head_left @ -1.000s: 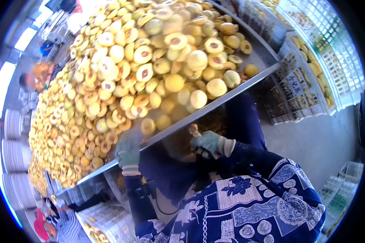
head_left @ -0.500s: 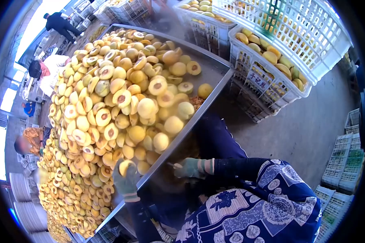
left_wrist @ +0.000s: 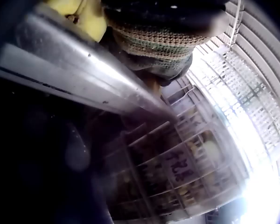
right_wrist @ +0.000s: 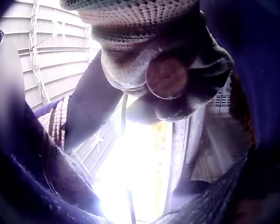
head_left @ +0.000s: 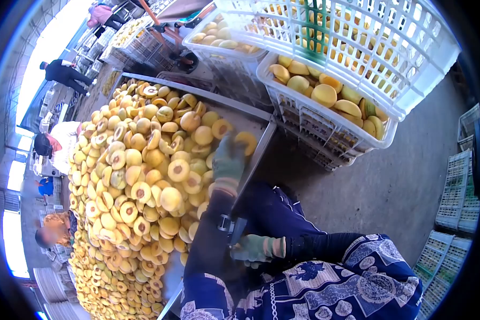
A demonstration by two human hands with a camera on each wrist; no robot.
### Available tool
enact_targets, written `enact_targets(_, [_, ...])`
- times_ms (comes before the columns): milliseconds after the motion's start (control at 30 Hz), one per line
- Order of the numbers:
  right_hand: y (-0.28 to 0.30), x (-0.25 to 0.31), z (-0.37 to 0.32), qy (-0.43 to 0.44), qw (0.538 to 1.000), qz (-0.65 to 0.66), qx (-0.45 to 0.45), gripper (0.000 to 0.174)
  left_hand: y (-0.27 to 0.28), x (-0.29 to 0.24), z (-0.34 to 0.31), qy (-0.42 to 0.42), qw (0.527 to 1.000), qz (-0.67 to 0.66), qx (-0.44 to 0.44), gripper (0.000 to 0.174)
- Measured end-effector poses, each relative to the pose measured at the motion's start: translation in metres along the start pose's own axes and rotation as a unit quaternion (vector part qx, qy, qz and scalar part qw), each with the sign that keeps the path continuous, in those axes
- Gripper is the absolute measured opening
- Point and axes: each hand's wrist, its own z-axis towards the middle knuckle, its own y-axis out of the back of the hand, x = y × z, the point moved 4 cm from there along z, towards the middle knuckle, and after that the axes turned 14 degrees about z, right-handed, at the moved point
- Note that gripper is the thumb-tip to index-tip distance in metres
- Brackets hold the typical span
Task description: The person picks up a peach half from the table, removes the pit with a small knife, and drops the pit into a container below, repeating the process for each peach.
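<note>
A heap of halved yellow peaches (head_left: 144,192) covers the metal-rimmed table. My gloved left hand (head_left: 229,162), blurred, reaches over the table's right corner, fingers extended beside a peach half (head_left: 246,142). In the left wrist view the cuff of that glove shows above the metal rim (left_wrist: 93,70), and the fingertips are hidden. My gloved right hand (head_left: 257,249) is low in front of my body, below the table edge. Its fingers curl round a handle with a round wooden end (right_wrist: 167,78), seen in the right wrist view; the tool's other end is hidden.
White plastic crates of peach halves (head_left: 325,114) stand stacked beyond the right corner, one crate (head_left: 352,32) tilted above them. More crates (head_left: 456,192) stand at the far right. Several people are along the left, one in white (head_left: 64,141) near the heap.
My left hand has moved from the near edge of the heap, at a peach half, out to the table's right corner. The right hand stays low, holding its tool. The head view has turned rightward.
</note>
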Motion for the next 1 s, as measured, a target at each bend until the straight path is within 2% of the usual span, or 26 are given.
enact_targets(100, [0.014,0.007,-0.012,0.0,0.999,0.041,-0.015,0.03,0.014,-0.01,-0.003,-0.025,0.999,0.04,0.024,0.046])
enact_targets(167, [0.018,0.004,-0.012,-0.005,0.998,0.064,-0.018,0.029,0.027,-0.034,-0.014,-0.148,0.961,0.218,0.087,0.048])
enact_targets(300, [0.019,-0.001,-0.006,0.001,0.998,0.064,-0.008,0.027,0.047,-0.035,-0.04,-0.11,0.937,0.279,0.179,0.05])
enact_targets(367, [0.018,-0.004,-0.004,-0.008,0.998,0.057,-0.007,0.026,0.059,-0.026,-0.057,-0.135,0.94,0.269,0.161,0.045])
enact_targets(433, [0.015,-0.009,-0.001,-0.001,0.999,0.032,0.012,0.027,0.076,-0.024,-0.074,-0.194,0.941,0.26,0.097,0.039])
enact_targets(467, [0.014,-0.011,-0.001,-0.002,0.999,0.03,0.014,0.027,0.083,-0.02,-0.08,-0.191,0.941,0.261,0.096,0.039])
enact_targets(567, [0.008,-0.015,-0.002,-0.003,0.999,0.035,0.002,0.028,0.105,-0.003,-0.101,-0.083,0.955,0.279,0.059,0.041])
enact_targets(633, [0.003,-0.015,-0.003,0.003,0.999,0.051,-0.004,0.034,0.114,-0.002,-0.109,-0.079,0.953,0.284,0.069,0.044])
enact_targets(767, [-0.007,-0.01,-0.012,0.011,0.996,0.079,-0.027,0.028,0.12,0.027,-0.134,-0.121,0.968,0.219,0.002,0.048])
enact_targets(833, [-0.011,-0.004,-0.014,0.021,0.995,0.092,-0.044,0.026,0.131,0.045,-0.15,-0.118,0.972,0.121,-0.164,0.045])
enact_targets(867, [-0.013,-0.002,-0.012,0.052,0.992,0.112,-0.041,0.025,0.143,0.038,-0.153,-0.03,0.99,0.015,-0.139,0.045])
enact_targets(900, [-0.015,0.0,-0.009,0.081,0.987,0.132,-0.035,0.024,0.148,0.056,-0.155,-0.045,0.985,-0.032,-0.166,0.048])
enact_targets(933, [-0.017,0.004,-0.003,0.1,0.983,0.147,-0.036,0.024,0.15,0.06,-0.158,-0.005,0.964,-0.184,-0.191,0.05])
enact_targets(967, [-0.017,0.006,0.005,0.137,0.98,0.141,-0.04,0.026,0.153,0.06,-0.159,0.03,0.919,-0.33,-0.214,0.051])
enact_targets(1000, [-0.018,0.01,0.016,0.181,0.971,0.143,-0.057,0.029,0.158,0.063,-0.163,0.049,0.898,-0.386,-0.207,0.05])
